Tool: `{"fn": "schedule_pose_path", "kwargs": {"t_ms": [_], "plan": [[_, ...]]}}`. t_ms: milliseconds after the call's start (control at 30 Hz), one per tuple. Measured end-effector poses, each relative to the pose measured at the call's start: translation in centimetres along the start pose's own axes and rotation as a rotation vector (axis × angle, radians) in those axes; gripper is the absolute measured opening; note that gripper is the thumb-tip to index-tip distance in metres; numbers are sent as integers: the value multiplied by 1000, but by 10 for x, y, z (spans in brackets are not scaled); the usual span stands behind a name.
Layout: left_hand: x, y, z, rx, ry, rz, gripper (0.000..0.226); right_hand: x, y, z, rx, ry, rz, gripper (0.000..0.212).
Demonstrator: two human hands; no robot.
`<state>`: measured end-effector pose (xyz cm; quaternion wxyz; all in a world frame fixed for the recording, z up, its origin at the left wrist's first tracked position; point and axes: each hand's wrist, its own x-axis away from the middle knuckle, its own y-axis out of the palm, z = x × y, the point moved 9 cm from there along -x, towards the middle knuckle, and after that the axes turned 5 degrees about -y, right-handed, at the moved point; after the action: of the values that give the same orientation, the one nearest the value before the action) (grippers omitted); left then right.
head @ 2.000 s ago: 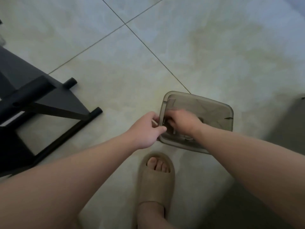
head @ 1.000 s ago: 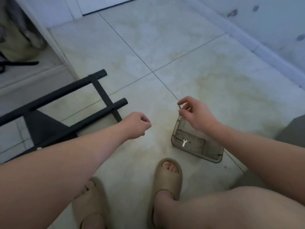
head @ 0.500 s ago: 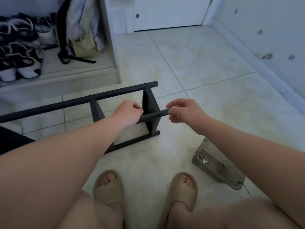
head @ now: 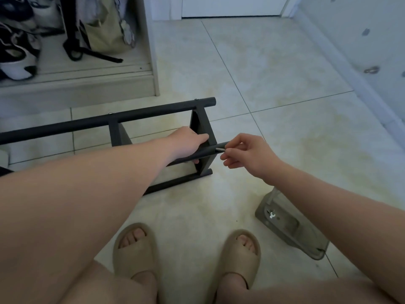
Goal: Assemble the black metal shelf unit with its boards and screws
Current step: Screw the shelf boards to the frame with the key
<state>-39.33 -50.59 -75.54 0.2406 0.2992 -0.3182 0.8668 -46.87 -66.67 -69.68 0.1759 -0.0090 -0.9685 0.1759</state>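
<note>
Right hand (head: pixel 247 154) is pinching a small silver screw (head: pixel 219 149) at the open end of the black frame tube (head: pixel 208 152). Left hand (head: pixel 186 141) is gripping that same tube, partly hiding it. Shelf frame (head: pixel 109 121) is lying on the tiled floor (head: pixel 274 73). Translucent plastic box (head: pixel 289 229) holding a wing nut (head: pixel 272 215) is sitting beside the right slipper (head: pixel 238 257); shoe cabinet (head: pixel 87 84) is standing behind.

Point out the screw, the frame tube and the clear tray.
screw (head: pixel 219 149), head view, on its silver shank.
frame tube (head: pixel 209 150), head view, on the bare stretch near its end.
clear tray (head: pixel 304 238), head view, on its bare bottom.
</note>
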Motion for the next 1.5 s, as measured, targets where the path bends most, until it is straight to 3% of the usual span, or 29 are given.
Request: {"fn": "schedule_pose_path", "kwargs": {"t_ms": [133, 700, 1500], "plan": [[-7, 7, 0, 83, -47, -82, 47, -5, 2, 0, 6, -9, 10, 9], [-5, 10, 3, 15, -44, -75, 44, 0, 2, -1, 59, -54, -19, 13], [-8, 10, 5, -45, 34, -82, 44, -14, 22, -4, 554, -188, -38, 13]]}}
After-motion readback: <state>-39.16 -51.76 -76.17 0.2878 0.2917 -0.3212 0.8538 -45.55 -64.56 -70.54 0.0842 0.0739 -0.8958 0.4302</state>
